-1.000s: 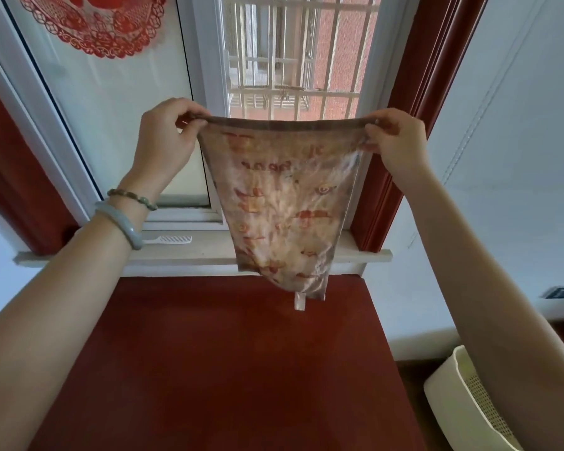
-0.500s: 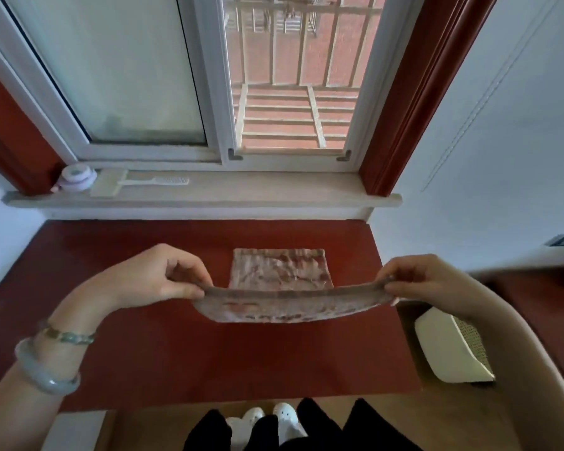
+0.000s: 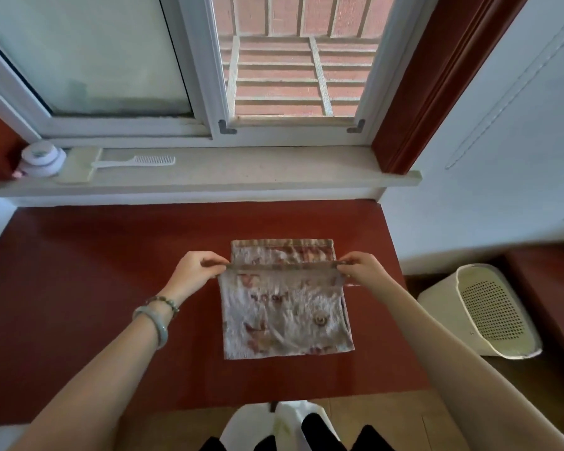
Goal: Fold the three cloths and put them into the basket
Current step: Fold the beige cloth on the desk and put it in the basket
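Cloth, pale with a reddish print, takes the middle of the head view. It is spread over the dark red table, with its near edge lying flat toward six o'clock and its far edge lifted just off the surface. The left hand pinches that far edge at the ten o'clock corner, thumb and curled fingers clamped on the hem. The right hand pinches the two o'clock corner the same way, fingers closed on the fabric, so the hem runs taut and straight between them. Just past the raised hem, at twelve o'clock from it, a folded cloth of the same print lies flat on the table, partly hidden behind the hem. The left wrist carries a pale green bangle and a beaded bracelet. At three o'clock from the table, off its right edge and lower down on the floor, sits a cream basket with perforated walls, well apart from both cloths. Beyond the table at twelve o'clock runs a pale windowsill. On it, toward ten o'clock, lie a white comb and, farther left, a small round lilac container. At six o'clock, below the table's near edge, white shoes and dark trouser legs show above a wooden floor.
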`<state>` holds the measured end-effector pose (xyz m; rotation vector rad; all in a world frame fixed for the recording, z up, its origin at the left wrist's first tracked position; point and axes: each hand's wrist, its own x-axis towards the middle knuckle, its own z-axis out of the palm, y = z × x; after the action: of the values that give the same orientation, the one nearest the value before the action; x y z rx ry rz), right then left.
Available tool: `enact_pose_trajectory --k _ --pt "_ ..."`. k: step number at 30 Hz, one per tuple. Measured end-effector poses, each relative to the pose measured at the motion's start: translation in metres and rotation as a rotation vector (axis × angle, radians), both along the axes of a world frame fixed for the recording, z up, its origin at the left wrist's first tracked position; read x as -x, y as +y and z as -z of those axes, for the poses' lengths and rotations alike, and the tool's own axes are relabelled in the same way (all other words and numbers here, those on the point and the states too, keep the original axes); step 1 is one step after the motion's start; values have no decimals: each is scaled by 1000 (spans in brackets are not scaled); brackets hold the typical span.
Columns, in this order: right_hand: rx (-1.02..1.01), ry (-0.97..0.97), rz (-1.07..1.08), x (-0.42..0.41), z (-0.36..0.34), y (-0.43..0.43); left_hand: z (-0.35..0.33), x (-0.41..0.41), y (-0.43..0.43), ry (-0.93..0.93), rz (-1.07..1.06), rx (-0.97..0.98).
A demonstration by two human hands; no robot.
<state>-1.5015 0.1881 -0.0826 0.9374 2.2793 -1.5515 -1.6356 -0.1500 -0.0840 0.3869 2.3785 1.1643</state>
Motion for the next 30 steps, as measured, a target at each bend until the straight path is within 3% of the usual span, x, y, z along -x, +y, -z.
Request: enact_pose_trajectory --k 6,12,17,20,25,30 --pt "-48 60 133 40 29 23 22 45 29 -10 -80 -74" --pt "-246 55 175 70 63 28 49 63 57 20 -157 73" --pt "-290 73 192 68 73 20 59 47 61 120 -282 112" --pt "-309 115 114 42 66 17 58 19 47 216 -108 113" --pt "-389 91 -282 -30 58 -3 64 -44 12 187 365 221" --pt "-457 99 -585 -88 64 -25 70 -84 -15 184 536 326"
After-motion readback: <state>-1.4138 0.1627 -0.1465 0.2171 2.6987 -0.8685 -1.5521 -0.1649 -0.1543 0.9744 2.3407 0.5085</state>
